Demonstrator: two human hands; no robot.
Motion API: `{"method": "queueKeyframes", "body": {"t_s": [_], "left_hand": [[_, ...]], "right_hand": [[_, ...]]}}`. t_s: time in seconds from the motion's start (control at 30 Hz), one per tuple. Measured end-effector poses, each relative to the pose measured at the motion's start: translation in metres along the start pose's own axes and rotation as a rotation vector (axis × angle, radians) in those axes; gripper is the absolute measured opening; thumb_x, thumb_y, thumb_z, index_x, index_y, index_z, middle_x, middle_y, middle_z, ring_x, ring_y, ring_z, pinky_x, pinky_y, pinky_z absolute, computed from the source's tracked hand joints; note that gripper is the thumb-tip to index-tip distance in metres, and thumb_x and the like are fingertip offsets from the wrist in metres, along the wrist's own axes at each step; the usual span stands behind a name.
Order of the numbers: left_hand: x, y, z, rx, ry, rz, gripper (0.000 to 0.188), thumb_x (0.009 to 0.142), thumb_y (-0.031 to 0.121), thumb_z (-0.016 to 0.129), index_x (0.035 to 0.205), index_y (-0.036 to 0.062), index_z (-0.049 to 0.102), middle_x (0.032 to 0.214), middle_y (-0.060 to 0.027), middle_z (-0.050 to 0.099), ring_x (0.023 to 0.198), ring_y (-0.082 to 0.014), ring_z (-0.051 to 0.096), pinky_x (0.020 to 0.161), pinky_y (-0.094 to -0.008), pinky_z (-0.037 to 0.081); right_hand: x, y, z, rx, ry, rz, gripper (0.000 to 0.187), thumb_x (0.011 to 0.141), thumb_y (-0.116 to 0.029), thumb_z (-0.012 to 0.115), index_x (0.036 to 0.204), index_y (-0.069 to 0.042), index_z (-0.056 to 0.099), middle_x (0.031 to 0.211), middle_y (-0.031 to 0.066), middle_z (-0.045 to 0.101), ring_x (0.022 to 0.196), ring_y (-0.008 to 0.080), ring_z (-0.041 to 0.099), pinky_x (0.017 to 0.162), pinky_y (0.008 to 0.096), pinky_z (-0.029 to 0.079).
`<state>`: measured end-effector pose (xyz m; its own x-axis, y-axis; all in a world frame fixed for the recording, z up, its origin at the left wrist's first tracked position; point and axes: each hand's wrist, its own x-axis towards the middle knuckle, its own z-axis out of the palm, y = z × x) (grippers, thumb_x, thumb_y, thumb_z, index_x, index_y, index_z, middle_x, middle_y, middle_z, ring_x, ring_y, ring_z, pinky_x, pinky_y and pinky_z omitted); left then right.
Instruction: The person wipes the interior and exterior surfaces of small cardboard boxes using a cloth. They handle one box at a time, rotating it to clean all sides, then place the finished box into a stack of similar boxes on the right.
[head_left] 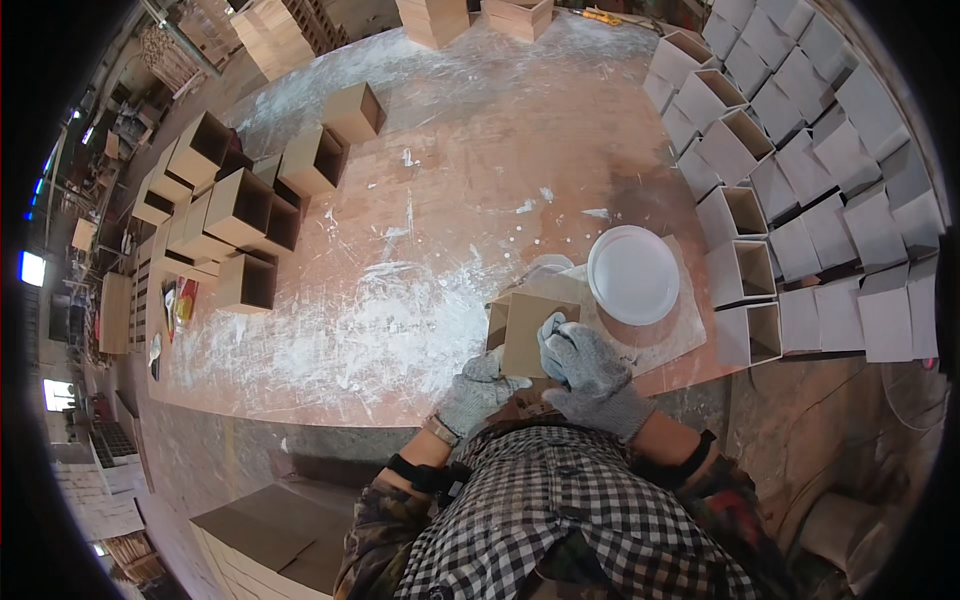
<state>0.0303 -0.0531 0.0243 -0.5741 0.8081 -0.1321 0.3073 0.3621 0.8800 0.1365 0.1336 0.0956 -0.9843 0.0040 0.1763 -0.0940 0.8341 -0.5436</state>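
A pair of gloved hands worked over a brown box point(525, 345), which stood between them at the near edge of the bench point(450, 225), right of that edge's middle. The left hand point(475, 393) grasped the box at its lower left corner, the fingers bent and the thumb laid along the lower edge of the face. The right hand point(588, 365) was half-curled, its fingertips against the right part of the same face; whether it gripped or merely pressed could not be told. Just beyond the right hand, toward the bench's near right corner, a round white tub point(633, 275) rested on a pale sheet point(685, 325). Open brown boxes point(240, 215) were clustered along the left edge, grey-white boxes point(800, 210) stood in rows along the right edge, and two pale wooden boxes point(433, 22) occupied the far edge.
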Motion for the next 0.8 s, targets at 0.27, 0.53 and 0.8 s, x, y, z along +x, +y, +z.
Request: {"method": "queueKeyframes", "body": {"t_s": [0.27, 0.53, 0.8], "left_hand": [[0.000, 0.009, 0.002, -0.135, 0.008, 0.029, 0.041, 0.083, 0.021, 0.068, 0.119, 0.0069, 0.056, 0.108, -0.0111, 0.063, 0.097, -0.0233, 0.061, 0.083, -0.0333, 0.048], [-0.001, -0.002, 0.002, -0.114, 0.052, 0.028, 0.037, 0.084, 0.028, 0.064, 0.114, 0.0089, 0.058, 0.106, -0.0137, 0.062, 0.096, -0.0342, 0.059, 0.085, -0.0402, 0.048], [0.000, 0.001, 0.003, -0.027, 0.015, 0.002, 0.036, 0.084, 0.027, 0.061, 0.115, 0.0090, 0.056, 0.110, -0.0151, 0.060, 0.101, -0.0358, 0.057, 0.088, -0.0436, 0.046]], "right_hand": [[-0.021, 0.030, 0.015, 0.139, 0.005, 0.107, 0.061, 0.071, -0.016, 0.069, 0.126, -0.004, 0.046, 0.137, 0.0231, 0.031, 0.123, 0.0394, 0.040, 0.102, 0.0427, 0.038], [-0.007, 0.013, 0.027, 0.273, 0.140, 0.098, 0.053, 0.072, -0.009, 0.066, 0.121, -0.003, 0.049, 0.120, 0.0194, 0.047, 0.114, 0.0374, 0.045, 0.098, 0.0411, 0.040], [0.001, 0.004, 0.019, 0.175, 0.136, 0.083, 0.043, 0.067, -0.009, 0.066, 0.109, -0.004, 0.056, 0.107, 0.0161, 0.052, 0.100, 0.0330, 0.051, 0.087, 0.0402, 0.045]]}}
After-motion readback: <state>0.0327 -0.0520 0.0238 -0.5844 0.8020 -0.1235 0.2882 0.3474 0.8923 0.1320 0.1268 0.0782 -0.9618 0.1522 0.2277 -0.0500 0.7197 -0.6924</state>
